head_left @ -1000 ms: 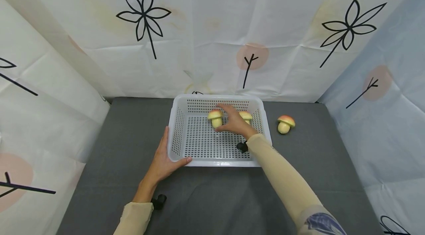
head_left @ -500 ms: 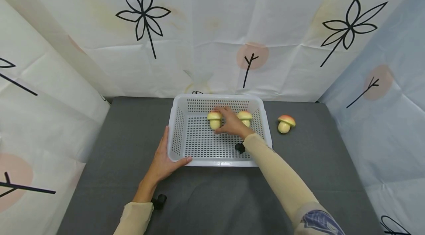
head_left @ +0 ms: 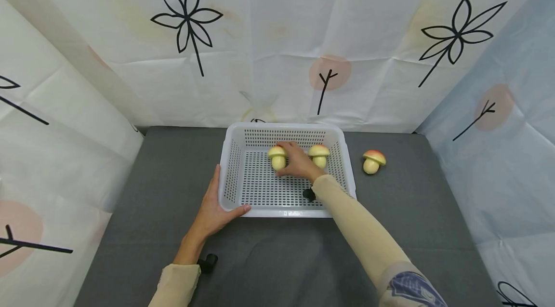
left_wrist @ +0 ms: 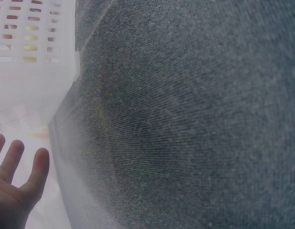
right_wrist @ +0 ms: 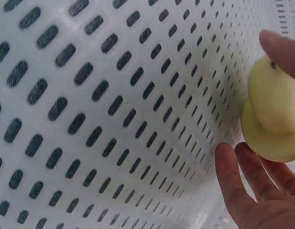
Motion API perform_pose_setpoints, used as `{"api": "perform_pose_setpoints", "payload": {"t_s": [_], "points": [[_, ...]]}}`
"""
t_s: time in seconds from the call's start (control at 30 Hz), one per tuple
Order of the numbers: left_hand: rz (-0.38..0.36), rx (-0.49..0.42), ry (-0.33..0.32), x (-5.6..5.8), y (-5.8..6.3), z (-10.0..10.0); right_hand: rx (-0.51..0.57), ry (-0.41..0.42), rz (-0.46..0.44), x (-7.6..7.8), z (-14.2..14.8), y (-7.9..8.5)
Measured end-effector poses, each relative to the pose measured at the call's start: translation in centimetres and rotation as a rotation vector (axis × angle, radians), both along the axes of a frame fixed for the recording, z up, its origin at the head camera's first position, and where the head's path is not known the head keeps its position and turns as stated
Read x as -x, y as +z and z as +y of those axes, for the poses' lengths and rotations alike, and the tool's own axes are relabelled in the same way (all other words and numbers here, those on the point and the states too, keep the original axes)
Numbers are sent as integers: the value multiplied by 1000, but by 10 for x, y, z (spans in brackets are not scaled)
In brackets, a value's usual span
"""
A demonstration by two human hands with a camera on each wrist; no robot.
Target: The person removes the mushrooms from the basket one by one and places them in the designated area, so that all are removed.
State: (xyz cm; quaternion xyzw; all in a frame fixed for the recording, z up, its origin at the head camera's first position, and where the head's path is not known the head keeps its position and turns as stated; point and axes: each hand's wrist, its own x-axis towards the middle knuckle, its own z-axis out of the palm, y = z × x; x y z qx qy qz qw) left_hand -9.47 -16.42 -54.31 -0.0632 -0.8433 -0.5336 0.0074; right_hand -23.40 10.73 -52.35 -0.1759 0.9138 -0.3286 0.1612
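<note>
My right hand (head_left: 299, 162) is inside a white perforated plastic basket (head_left: 286, 213). It holds a toy mushroom (head_left: 276, 158) with a yellow stem and a yellow-and-red cap. In the right wrist view, the thumb lies against the mushroom's stem (right_wrist: 273, 95) and the fingers lie at its cap. A second toy mushroom (head_left: 319, 155) stands upright in the basket, just right of that hand. At the basket's front left corner, my left hand (head_left: 212, 208) touches the outside with straight fingers, its thumb along the front rim.
Outside the basket, a third toy mushroom (head_left: 373, 161) with a redder cap leans on the grey tablecloth (head_left: 412, 191) to the right. White cloth (head_left: 277, 46) printed with black flowers hangs behind the table and along both sides.
My right hand has moved slightly left and toward me inside the basket, and the mushroom it holds has shifted left too. More of the second mushroom shows. The left hand has stayed put.
</note>
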Motion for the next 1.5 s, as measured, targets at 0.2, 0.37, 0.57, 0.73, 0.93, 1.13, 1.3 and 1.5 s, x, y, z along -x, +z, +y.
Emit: {"api": "perform_pose_setpoints", "payload": {"t_s": [0.2,0.37,0.57,0.73,0.93,1.13,1.3,1.5], "points": [[2,-4,-1,-1,0,1,5,5,-2,0,0,0],[3,-10,-2,-2,0,1,-8,15,16,-2,3,5],[-16,5,11,-3,0,1,31,13,40,-8,11,24],[-20,13,18,-4,0,1,99,6,79,-17,27,44],[-15,11,20,-4,0,0,168,-6,131,-27,53,66],[-15,12,17,-4,1,1,171,-59,212,-37,90,83],[-12,14,15,-3,2,1,142,-123,285,-42,124,92],[-8,8,10,-2,1,1,138,-217,288,-50,165,94]]}}
